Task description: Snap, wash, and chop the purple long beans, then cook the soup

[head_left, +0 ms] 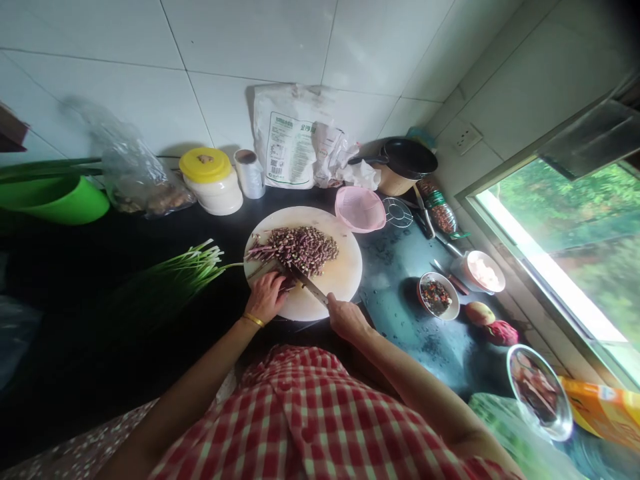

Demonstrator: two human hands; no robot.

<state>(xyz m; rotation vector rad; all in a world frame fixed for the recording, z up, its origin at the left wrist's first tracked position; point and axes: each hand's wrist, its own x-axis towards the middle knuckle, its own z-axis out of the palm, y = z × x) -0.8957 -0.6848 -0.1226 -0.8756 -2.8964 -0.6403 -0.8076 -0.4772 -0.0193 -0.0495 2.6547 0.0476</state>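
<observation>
A round white cutting board (345,273) lies on the dark counter in front of me. Chopped purple long beans (306,248) are heaped on its far half, some longer pieces at the left. My left hand (267,297), with a gold bracelet at the wrist, presses curled fingers down on a bunch of uncut beans near the board's front left edge; the fingers partly hide them. In my right hand (347,317) is the handle of a kitchen knife (314,289). Its blade slants up and left across the board, its tip end close to my left fingers and the chopped heap.
Left of the board lie green onions (200,263). A yellow-lidded jar (213,183), a plastic-wrap roll (250,175) and a pink basket (360,208) stand behind. To the right are a bowl of chopped seasonings (436,297), a dragon fruit (501,333) and a metal bowl of meat (537,387).
</observation>
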